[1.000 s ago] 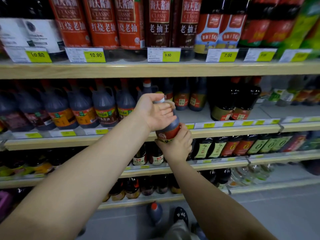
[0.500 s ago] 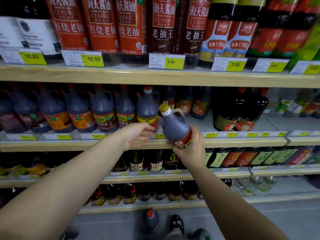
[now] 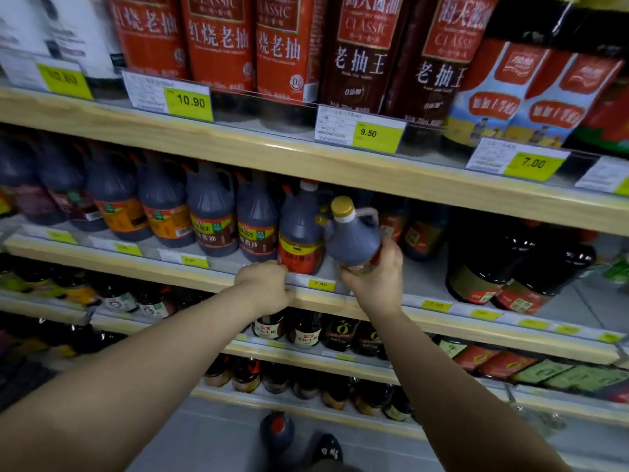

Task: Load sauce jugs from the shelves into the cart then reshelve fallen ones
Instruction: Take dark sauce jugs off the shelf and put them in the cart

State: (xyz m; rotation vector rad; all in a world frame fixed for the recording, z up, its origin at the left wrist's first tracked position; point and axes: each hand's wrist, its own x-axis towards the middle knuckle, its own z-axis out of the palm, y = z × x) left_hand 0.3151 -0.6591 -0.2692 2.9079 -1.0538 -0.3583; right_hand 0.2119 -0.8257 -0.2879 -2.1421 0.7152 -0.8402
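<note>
Jug (image 3: 354, 240) is now sitting deeper over the shelf than before, with right hand (image 3: 374, 281) gripping its base. Its long axis is running near-vertical, cap up, leaning slightly left. Left hand (image 3: 265, 284) is gripping shelf edge (image 3: 190, 277).

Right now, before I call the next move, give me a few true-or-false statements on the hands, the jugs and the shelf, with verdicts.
1. The right hand holds a dark jug with a gold cap. True.
2. The left hand holds a second jug. False: it grips the shelf edge and holds no jug.
3. A red-capped jug is on the floor below, near a shoe. True.
4. The yellow tag between the two hands reads 10.90. False: it reads 7.90.
</note>
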